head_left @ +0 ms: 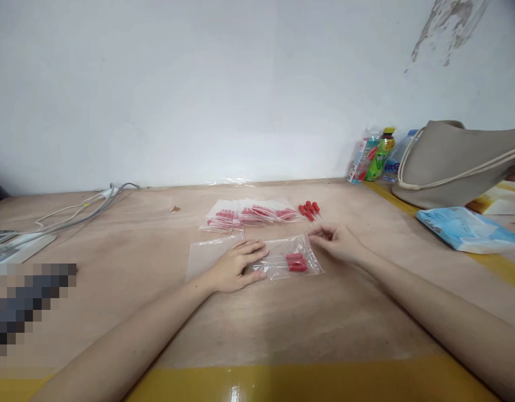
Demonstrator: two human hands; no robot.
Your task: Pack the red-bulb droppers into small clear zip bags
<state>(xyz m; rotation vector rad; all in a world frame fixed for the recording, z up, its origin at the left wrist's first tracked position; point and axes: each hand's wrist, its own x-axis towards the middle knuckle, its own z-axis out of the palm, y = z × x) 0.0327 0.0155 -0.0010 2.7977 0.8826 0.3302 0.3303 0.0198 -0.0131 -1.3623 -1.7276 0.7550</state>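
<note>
A clear zip bag (276, 272) lies flat with a few red-bulbed droppers (297, 263) inside, their bulbs toward its red-striped right end. My left hand (236, 265) rests on the bag's left part, fingers stretched out. At the far right corner of the bag, my right hand (335, 243) has its fingers curled and thumb tip at the bag's edge, seeming to pinch it; the contact is slightly blurred. Under and left of my left hand is another clear bag (201, 254). Several loose droppers (309, 209) lie just beyond my right hand.
A row of overlapping filled bags (253, 213) lies farther back. Cables (81, 215) and a white device (23, 248) are at left. Bottles (380, 156), a grey bag (453, 162) and a blue packet (470, 229) stand or lie at right. A wall rises behind.
</note>
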